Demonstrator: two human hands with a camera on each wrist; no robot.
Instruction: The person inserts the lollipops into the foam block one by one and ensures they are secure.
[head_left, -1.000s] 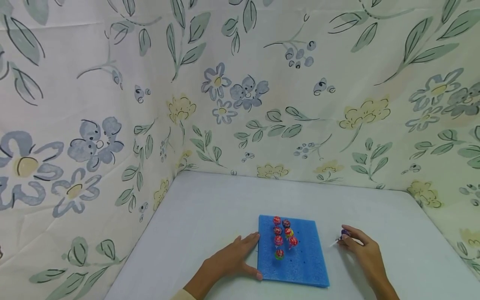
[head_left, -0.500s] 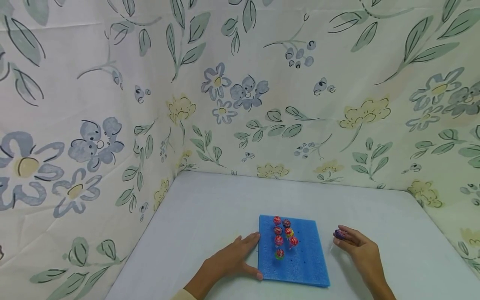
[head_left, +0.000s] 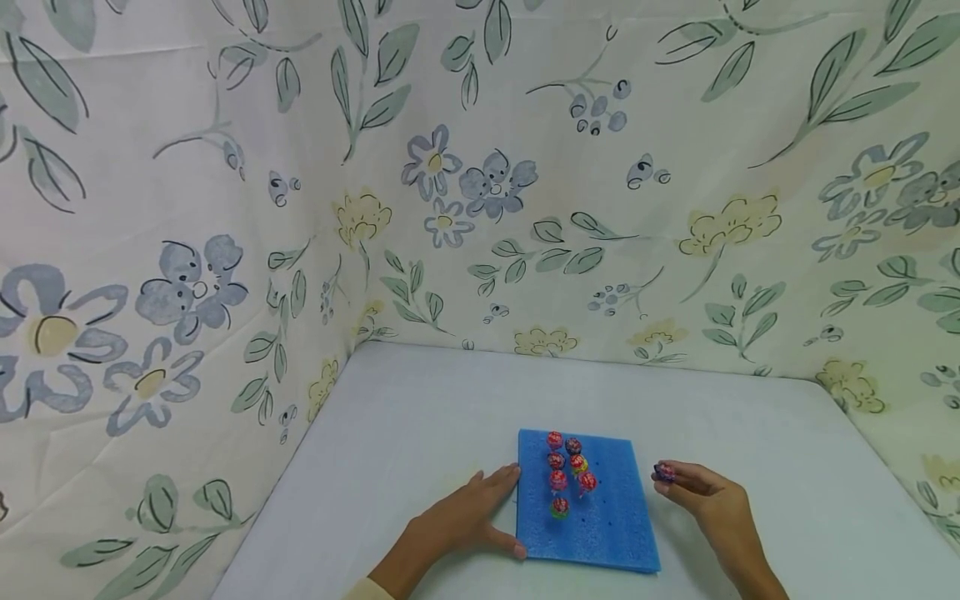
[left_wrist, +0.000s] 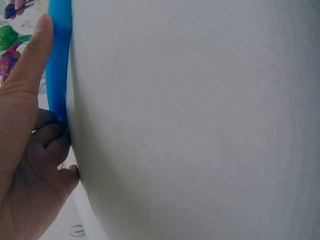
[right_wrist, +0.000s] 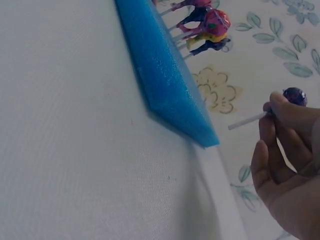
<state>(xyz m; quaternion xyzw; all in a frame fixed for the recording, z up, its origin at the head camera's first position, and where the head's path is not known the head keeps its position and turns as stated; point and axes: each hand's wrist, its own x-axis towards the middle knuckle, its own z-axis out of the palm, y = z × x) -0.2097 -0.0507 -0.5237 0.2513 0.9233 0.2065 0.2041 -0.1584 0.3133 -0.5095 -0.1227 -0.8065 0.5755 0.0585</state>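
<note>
A blue foam board (head_left: 622, 525) lies flat, with several wrapped lollipops (head_left: 558, 481) standing in two rows in its left half. Along the board's left edge, my left hand (head_left: 461, 518) rests with thumb and fingers spread, touching the side. My right hand (head_left: 716, 504) is just right of the board, off its surface. Between thumb and fingers it pinches a dark purple lollipop (right_wrist: 295, 96) just below the candy. In the right wrist view the white stick (right_wrist: 247, 121) points toward the board and is apart from it. The head view hides that stick.
Small dark holes dot the bare right half of the board. The board lies on a white table (head_left: 420, 400). Floral-print cloth (head_left: 525, 250) rises behind the table and along its left side.
My right hand has moved left toward the board, turning the lollipop so its candy faces upward and its stick no longer shows in the head view. My left hand stays put.
</note>
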